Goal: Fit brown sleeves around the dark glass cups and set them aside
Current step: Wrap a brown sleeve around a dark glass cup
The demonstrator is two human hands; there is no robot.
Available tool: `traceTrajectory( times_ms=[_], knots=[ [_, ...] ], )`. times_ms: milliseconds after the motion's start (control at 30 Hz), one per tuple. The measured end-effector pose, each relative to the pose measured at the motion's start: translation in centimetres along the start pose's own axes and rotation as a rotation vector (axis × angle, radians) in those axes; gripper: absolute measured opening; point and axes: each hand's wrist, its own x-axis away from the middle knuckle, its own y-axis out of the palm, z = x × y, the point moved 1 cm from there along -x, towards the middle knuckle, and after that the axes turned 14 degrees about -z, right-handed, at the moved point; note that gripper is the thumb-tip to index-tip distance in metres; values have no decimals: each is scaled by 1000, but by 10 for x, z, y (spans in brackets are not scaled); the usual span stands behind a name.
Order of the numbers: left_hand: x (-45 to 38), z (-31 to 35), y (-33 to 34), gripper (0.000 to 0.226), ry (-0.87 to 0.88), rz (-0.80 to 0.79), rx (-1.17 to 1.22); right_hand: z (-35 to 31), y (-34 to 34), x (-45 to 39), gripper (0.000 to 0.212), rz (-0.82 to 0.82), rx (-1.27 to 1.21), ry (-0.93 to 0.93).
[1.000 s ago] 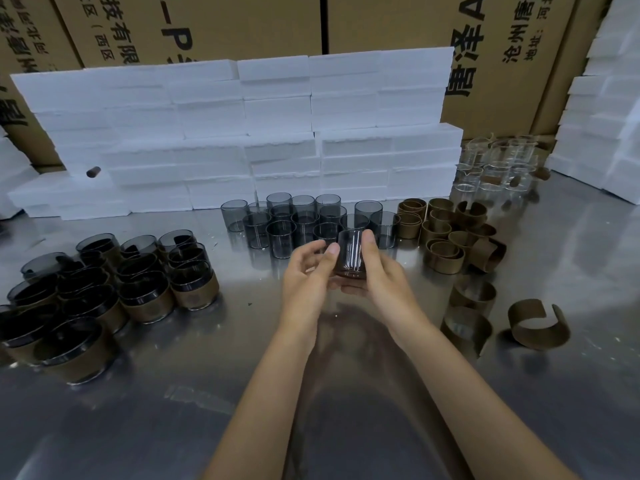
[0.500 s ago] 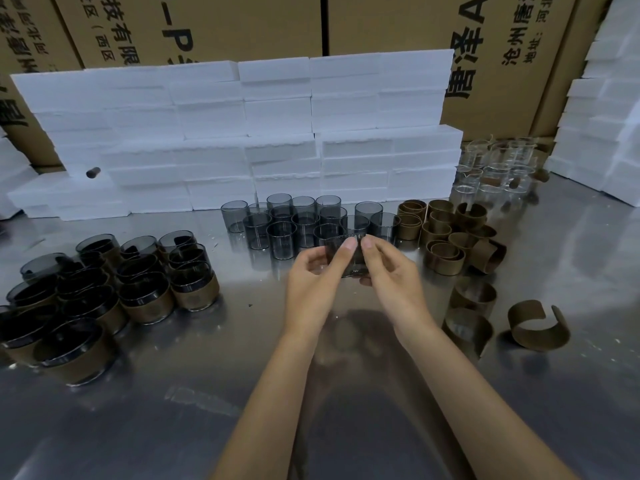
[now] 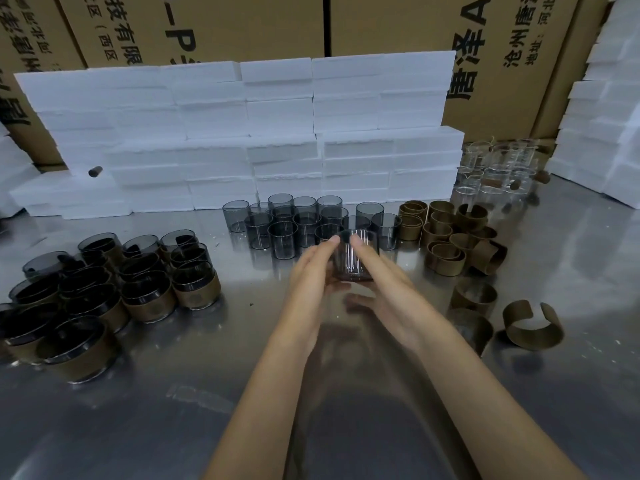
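Steel table (image 3: 571, 258), foam blocks (image 3: 242, 133) and cartons far behind. I see both hands, left hand (image 3: 311, 271) and right hand (image 3: 377, 271), cupped round one dark cup (image 3: 354, 256), fingers curled on its sides, just off the table at centre. Since a second ago the grip closed in and the cup sits lower between the palms. No sleeve on it yet, I'd say; sleeves (image 3: 446, 237) lie right, finished cups (image 3: 104, 289) left.

Stacked white foam blocks (image 3: 277, 140) in a wall along the back of a shiny metal table (image 3: 138, 427). Printed cardboard boxes (image 3: 391, 26) behind. Clear glass beakers (image 3: 495, 168) clustered far right, beside more foam blocks (image 3: 602, 126).
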Motion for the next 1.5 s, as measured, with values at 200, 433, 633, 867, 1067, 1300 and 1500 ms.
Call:
traceTrajectory(
  times_ms=[200,433,633,867,1067,1300,1500],
  knots=[
    [0,-7,1,51,-43,-111,-68,2,7,-1,62,96,100,-20],
    [-2,-7,-4,23,72,11,-88,5,7,-3,53,191,126,-54],
    [-2,-2,-11,16,96,49,-139,5,0,-5,36,280,143,-142],
    [4,2,-7,45,59,-51,-180,6,1,-5,70,183,79,-88],
    [-1,-6,1,60,-87,-140,-128,6,8,-4,77,-7,-11,1],
    [-6,-9,0,50,-118,-103,-112,8,5,-5,65,118,16,5],
    [-3,-8,-2,47,-66,-71,-117,8,0,-9,56,228,21,6]
  ],
)
